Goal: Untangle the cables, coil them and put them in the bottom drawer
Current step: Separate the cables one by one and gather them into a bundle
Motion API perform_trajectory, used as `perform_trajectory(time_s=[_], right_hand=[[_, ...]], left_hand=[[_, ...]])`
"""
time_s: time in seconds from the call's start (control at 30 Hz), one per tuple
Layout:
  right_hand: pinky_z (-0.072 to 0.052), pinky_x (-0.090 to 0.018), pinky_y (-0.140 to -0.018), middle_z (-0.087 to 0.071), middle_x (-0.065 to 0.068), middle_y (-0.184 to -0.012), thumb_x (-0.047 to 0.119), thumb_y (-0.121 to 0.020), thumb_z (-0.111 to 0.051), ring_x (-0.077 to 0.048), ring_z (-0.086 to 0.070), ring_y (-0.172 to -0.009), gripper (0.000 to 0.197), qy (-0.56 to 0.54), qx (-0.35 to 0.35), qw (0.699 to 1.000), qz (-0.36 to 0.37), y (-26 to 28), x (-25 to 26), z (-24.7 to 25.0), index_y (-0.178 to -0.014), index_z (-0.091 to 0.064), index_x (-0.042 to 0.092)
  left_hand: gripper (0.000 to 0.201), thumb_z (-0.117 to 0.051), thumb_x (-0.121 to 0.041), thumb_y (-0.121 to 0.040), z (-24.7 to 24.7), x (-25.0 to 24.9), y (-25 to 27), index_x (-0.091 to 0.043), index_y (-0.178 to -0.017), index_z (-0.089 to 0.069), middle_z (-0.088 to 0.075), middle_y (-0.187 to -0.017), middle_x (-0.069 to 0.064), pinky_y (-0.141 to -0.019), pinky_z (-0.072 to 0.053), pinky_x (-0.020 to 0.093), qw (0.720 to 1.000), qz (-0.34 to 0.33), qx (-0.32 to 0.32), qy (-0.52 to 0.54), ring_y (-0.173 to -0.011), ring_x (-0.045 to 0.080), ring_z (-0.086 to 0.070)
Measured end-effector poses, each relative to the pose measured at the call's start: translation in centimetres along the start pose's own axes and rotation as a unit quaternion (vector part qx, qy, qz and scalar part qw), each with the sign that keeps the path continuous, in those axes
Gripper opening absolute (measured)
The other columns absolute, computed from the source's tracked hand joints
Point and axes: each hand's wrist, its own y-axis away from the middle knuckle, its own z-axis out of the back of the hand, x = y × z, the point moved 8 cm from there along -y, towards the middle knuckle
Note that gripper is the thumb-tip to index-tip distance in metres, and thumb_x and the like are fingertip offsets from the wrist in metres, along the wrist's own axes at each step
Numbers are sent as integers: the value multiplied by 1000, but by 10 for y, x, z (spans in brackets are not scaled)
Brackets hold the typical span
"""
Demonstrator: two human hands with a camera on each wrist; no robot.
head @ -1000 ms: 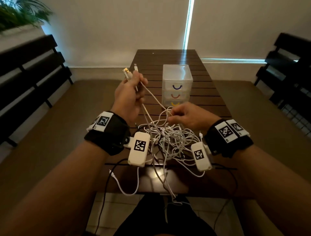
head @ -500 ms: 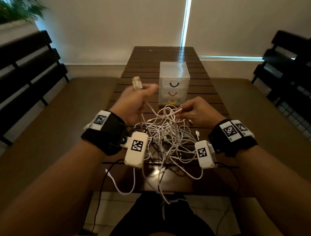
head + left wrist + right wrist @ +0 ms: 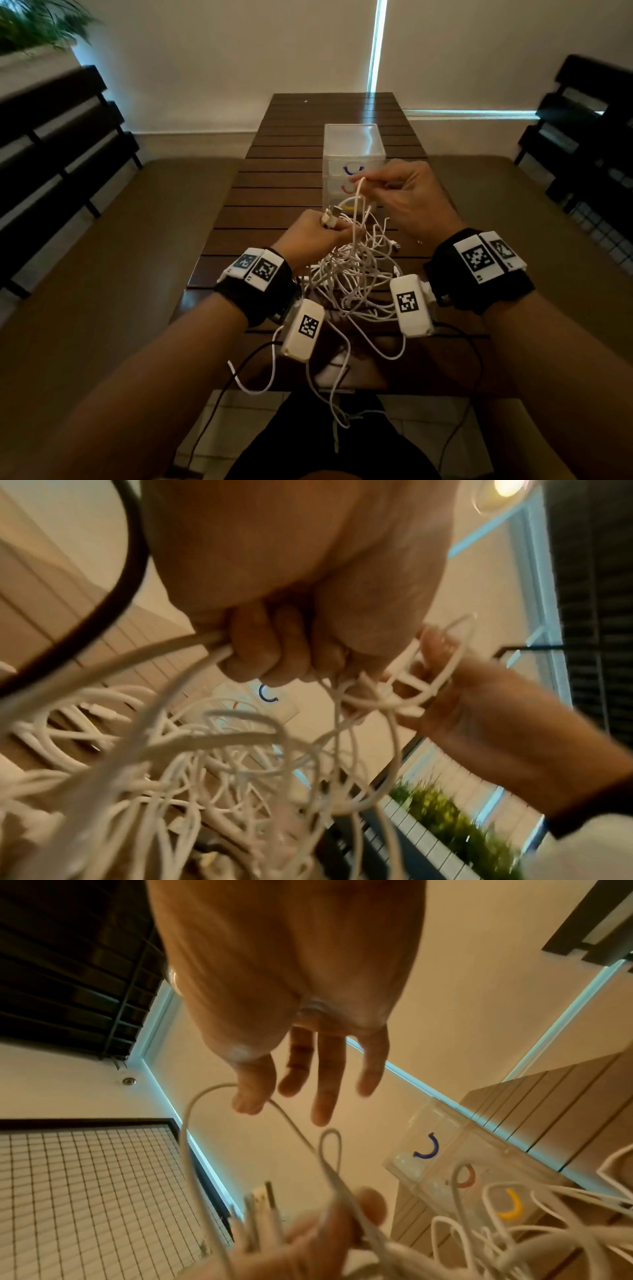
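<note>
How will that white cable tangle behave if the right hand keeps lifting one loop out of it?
Probably floppy: the loop pinched by the right hand droops straight back into the white cable tangle. Likely to drag neighbours, since strands cross densely. Probably light, but ends hanging off the table edge may snag.

The place looks like a home, likely a covered patio or dining corner. A long dark slatted wooden table (image 3: 308,178) stands between two dark slatted benches (image 3: 58,144), with roller blinds (image 3: 239,44) drawn over the windows behind. A potted green plant (image 3: 37,27) sits in a white planter, and pale tiles (image 3: 246,421) cover the floor.
</note>
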Motion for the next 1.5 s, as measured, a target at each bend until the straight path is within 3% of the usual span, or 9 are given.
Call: perform_trajectory(time_s=[0.3,0.47,0.6,0.83,0.9,1.03,1.2,1.33,1.5], right_hand=[[-60,-36,-65,-69,-16,-91,5,-91,-61,-29,-69,-76,13,-83,-106,991,15,6,-4,12,-100,-71,7],[-56,-29,-62,-68,-5,-88,5,-92,-59,-22,-67,-71,15,-72,-108,991,39,4,4,15,-99,-69,14],[-58,-30,-72,-68,-1,-88,8,-92,-58,-16,-65,-76,14,-5,-57,997,53,-1,15,6,-101,-69,12],[-58,-29,-75,-70,-10,-91,8,-91,-61,-15,-70,-83,17,-51,-12,998,20,3,18,-6,-106,-67,4],[-57,-26,-74,-68,-3,-93,11,-92,-60,-9,-69,-83,24,-51,42,997,-26,9,5,-18,-116,-62,11],[-57,-41,-79,-71,3,-90,24,-91,-64,-14,-67,-82,18,121,73,990,-29,19,-24,-18,-108,-70,20],[-51,-20,-67,-71,5,-78,21,-90,-66,-9,-65,-72,11,113,83,989,-42,23,-25,-16,-91,-76,18],[-51,-28,-73,-70,6,-80,21,-88,-68,-14,-64,-78,8,172,103,979,-41,24,-30,-6,-87,-76,19],[-48,-27,-78,-67,6,-90,17,-90,-65,-6,-60,-84,10,208,153,965,-53,32,-39,6,-87,-75,18]], left_hand=[[19,-70,-34,-87,4,-5,0,-31,-69,-71,-58,-47,-20,-45,-35,11,988,-36,23,-150,-43,-4,-50],[26,-71,-28,-87,6,-1,1,-12,-67,-69,-56,-43,-20,-43,-35,9,981,10,83,-176,-41,-7,-49],[9,-74,-27,-83,9,-17,3,-19,-85,-76,-74,-77,-2,-72,-56,31,989,-37,84,-117,-72,17,-68],[27,-65,-21,-91,4,-38,4,5,-84,-68,-59,-64,13,-50,-40,30,994,-107,7,-28,-50,22,-47],[23,-62,-18,-92,10,-41,6,4,-85,-67,-64,-72,21,-57,-48,41,992,-129,-6,-3,-60,38,-55],[19,-59,-13,-94,33,-42,8,-5,-82,-71,-68,-69,4,-60,-53,28,986,-127,-89,65,-61,13,-64],[20,-62,-19,-94,56,-52,12,-12,-78,-73,-71,-75,11,-66,-55,31,966,-132,-199,103,-67,14,-65],[19,-69,-34,-85,87,-43,4,-17,-77,-74,-74,-86,-1,-82,-58,45,943,-80,-281,160,-84,14,-69],[39,-69,-36,-86,105,-32,-2,-5,-110,-69,-66,-89,-12,-96,-51,37,925,-29,-333,179,-86,2,-62]])
